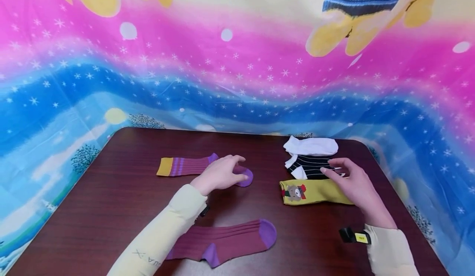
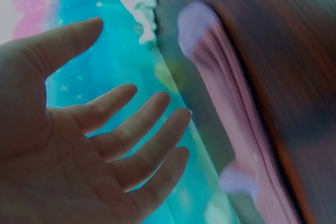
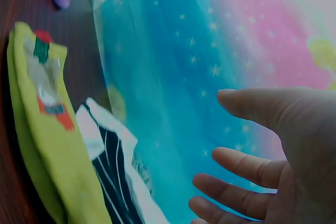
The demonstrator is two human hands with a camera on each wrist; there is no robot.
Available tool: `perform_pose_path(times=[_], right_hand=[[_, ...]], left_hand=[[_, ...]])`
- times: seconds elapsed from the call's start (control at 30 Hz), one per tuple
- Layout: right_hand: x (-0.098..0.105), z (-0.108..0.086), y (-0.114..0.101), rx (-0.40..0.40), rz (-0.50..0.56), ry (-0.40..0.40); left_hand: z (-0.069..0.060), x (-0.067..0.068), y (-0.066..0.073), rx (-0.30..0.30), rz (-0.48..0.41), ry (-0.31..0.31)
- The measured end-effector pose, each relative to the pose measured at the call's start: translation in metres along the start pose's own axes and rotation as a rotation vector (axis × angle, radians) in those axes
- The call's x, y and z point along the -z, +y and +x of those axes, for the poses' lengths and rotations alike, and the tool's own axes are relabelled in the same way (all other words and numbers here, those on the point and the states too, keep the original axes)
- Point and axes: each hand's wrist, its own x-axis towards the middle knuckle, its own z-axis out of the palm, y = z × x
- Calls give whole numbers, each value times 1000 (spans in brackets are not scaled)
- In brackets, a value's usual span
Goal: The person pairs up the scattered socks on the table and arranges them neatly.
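Note:
A mauve sock (image 1: pixel 191 166) with purple toe and heel and a yellow cuff lies flat near the table's far side. My left hand (image 1: pixel 222 173) is above its toe half and hides part of it. In the left wrist view, that hand's fingers are spread and apart from the sock (image 2: pixel 228 93). My right hand (image 1: pixel 354 183) hovers over the foot end of a yellow-green sock (image 1: pixel 313 191) with a bear picture. Its fingers hold nothing in the right wrist view. Beyond that sock lie a black striped sock (image 1: pixel 313 166) and a white sock (image 1: pixel 315 146).
A second mauve sock (image 1: pixel 241 241) with purple toe and heel lies close to the table's near side, partly behind my left sleeve. The dark wooden table (image 1: pixel 122 201) has a patterned cloth (image 1: pixel 237 86) hanging round its far side and both ends.

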Motion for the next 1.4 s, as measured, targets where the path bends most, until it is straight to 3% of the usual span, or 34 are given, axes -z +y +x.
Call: perform_pose_path(times=[0.17,0.4,0.77,0.9,1.17,1.4], right_hand=[[-5,-6,-14,52,-6,-33],[-16,-15,-32,92,15,-120],[-42,-30,-57,167,25,-275],[-56,-33,-60,214,43,-306],[-86,-41,-61,231,64,-437],[-109,-46,-62,290,76,-537]], left_hand=[[-17,14,-15,17,32,-10],[-51,28,-32,-70,41,-43],[-106,21,-57,-102,52,-156],[-121,18,-67,-122,75,-159],[-140,20,-87,-140,183,-137],[-142,18,-93,-75,163,-192]])
